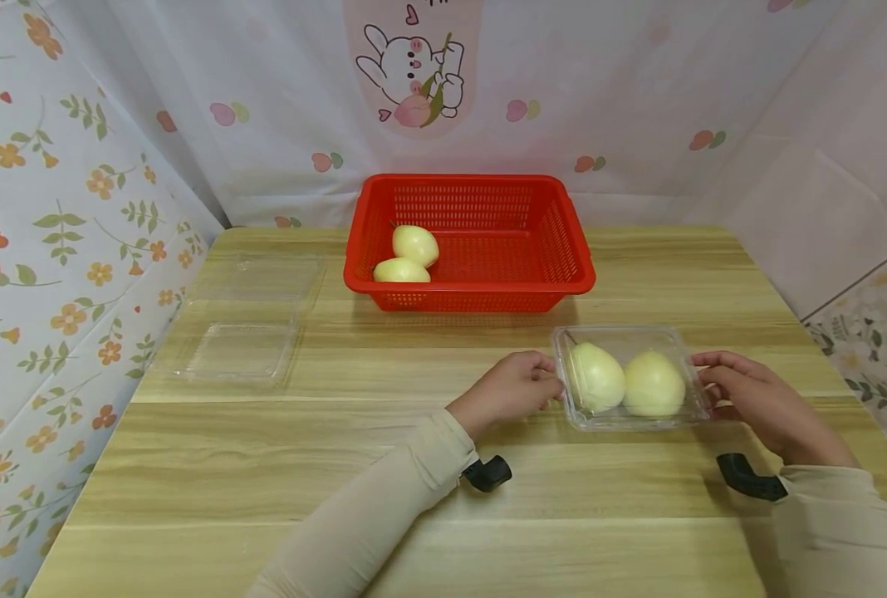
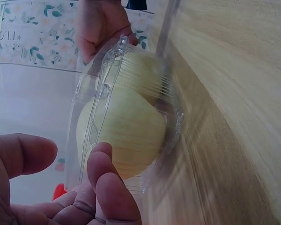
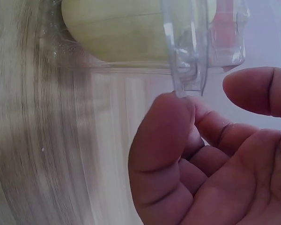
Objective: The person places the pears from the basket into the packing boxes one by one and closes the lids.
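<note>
Wood table (image 1: 279, 465) carried a shut clear clamshell (image 1: 633, 422) w/ two onions (image 1: 596, 375) near the front-right edge, left hand (image 1: 509, 388) & right hand (image 1: 756, 399) each curled on an end rim, prob. to steady it, basket (image 1: 570, 249) behind.

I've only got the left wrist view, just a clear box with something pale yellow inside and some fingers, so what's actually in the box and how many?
Observer: The head view shows two pale yellow fruits side by side in the clear clamshell box, lid closed.
Operator: Where's the other hand?
Observer: The right hand is at the box's right end, fingertip touching the rim tab; the left hand is at the left end.
Operator: Anything else on the table?
Observer: A red basket behind the box holds two more of the same fruits, and an opened clear box lies at the table's left, nothing visible inside.
</note>
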Available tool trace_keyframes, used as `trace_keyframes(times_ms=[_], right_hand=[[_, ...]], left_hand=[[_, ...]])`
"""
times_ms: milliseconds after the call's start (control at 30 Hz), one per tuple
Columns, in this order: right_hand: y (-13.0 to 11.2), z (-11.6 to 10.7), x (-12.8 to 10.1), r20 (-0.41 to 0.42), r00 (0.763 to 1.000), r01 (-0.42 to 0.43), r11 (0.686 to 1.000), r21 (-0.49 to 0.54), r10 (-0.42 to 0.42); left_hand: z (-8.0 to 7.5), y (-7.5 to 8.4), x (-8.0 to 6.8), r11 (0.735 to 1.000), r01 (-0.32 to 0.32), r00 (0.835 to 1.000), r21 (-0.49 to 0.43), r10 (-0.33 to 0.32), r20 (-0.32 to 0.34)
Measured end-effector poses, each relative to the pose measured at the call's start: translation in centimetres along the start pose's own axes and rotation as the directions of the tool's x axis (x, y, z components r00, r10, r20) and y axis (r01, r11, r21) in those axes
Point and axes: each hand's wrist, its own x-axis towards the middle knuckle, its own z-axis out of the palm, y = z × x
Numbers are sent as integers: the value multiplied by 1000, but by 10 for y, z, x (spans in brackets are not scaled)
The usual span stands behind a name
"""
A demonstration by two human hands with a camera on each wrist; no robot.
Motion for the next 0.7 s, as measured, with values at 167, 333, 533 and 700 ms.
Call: trace_keyframes(times_ms=[167,333,533,700], right_hand=[[1,-3,-1,-5,1000,1,1000,3,-1],[0,-5,-1,-10,1000,-8,1000,-24,7],[-1,-9,-2,-21,1000,-14,998,-66,13],[0,-12,-4,-17,1000,0,997,-79,-2]], left_hand=[[3,0,1,1000,1,1000,-6,-1,10],[6,1,1,1000,2,1000,-12,-2,16],[11,1,4,1000,-5,1000,-21,5,20],[14,2,5,1000,4,1000,-19,-4,10]])
